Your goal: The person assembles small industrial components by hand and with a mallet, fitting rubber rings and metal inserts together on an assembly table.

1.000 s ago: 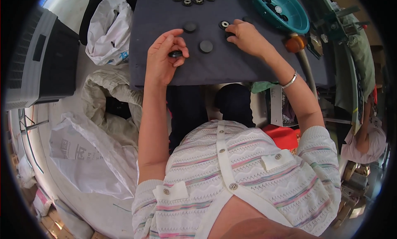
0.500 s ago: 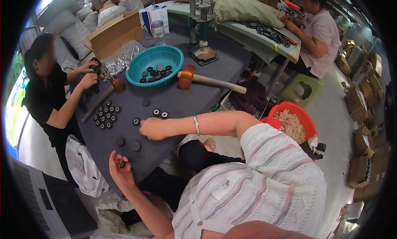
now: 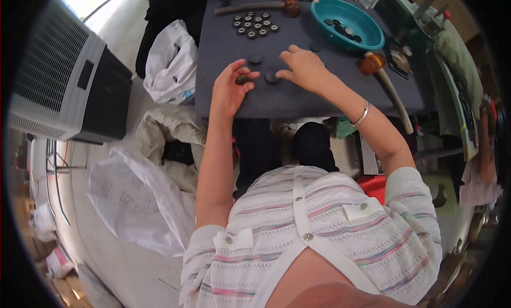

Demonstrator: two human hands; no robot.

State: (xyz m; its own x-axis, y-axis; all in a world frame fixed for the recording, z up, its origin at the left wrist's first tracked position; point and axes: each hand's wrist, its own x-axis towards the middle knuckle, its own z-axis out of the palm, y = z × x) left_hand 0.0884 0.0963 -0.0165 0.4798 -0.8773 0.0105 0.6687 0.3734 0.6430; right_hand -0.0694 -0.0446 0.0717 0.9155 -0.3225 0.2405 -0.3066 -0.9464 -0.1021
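Note:
My left hand holds a small dark round piece against its curled fingers, over the near left part of the table. My right hand is palm down just right of it, thumb and forefinger apart. Its thumb is close to a flat black disc; whether they touch I cannot tell. A second black disc lies a little farther off, between both hands. Beyond my right hand is another dark disc. Several black rings with pale centres stand grouped farther back.
A teal basin with dark discs stands at the back right. One mallet lies right of my arm, another mallet behind the rings. Left of the table are a white bag and a grey slatted machine. A co-worker is partly visible at the back.
The view has swung left and down. My right hand has come closer to my left hand, its fingers now apart. The left hand still holds its dark piece.

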